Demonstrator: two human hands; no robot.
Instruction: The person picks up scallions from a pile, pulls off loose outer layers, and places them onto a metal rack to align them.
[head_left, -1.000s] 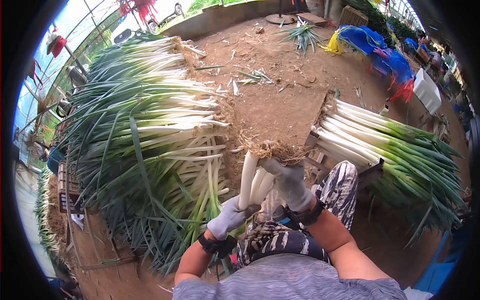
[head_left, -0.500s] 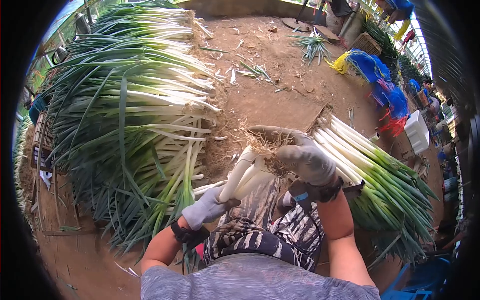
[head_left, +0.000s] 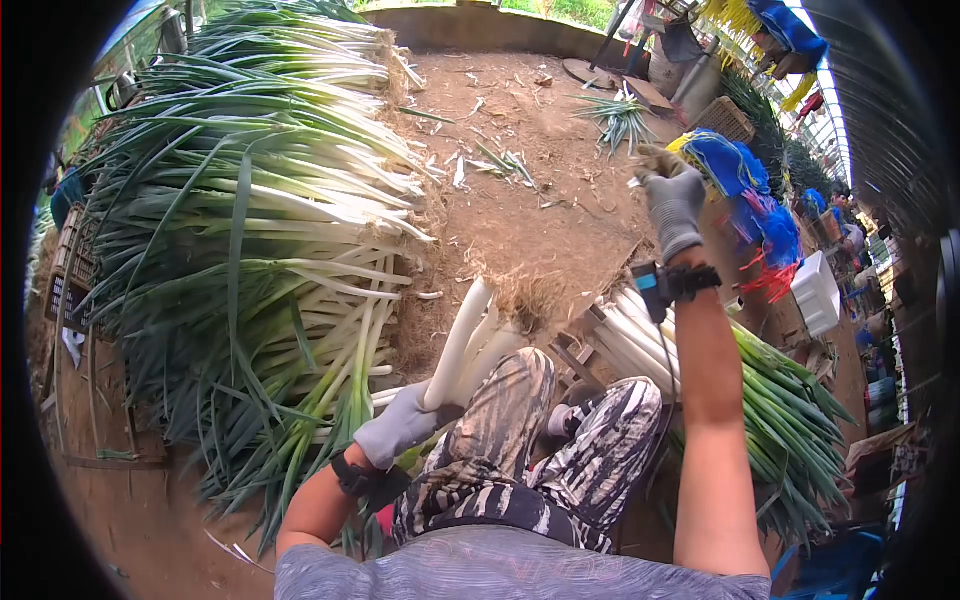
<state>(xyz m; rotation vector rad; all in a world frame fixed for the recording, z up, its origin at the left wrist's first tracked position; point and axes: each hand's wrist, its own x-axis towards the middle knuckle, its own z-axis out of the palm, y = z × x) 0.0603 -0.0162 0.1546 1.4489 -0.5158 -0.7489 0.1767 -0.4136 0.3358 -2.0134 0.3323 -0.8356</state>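
My left hand, in a grey glove, is closed around the white stems of several long green onions. Their shaggy roots point forward, above my knees. Out to the front right is my right hand, also gloved, raised over the dirt floor and away from the stems. Its fingers are curled, and a small pale bit shows at the fingertips, too small to name. Below that forearm lies a bundle of green onions, white ends forward, partly hidden by the arm.
A large heap of green onions fills the left side, roots toward the middle. Blue netting, a white box and a wicker-like crate stand to the right. Leaf scraps litter the dirt floor.
My right hand has left the roots of the held green onions and swung forward and right. My left hand still grips the stems in nearly the same spot.
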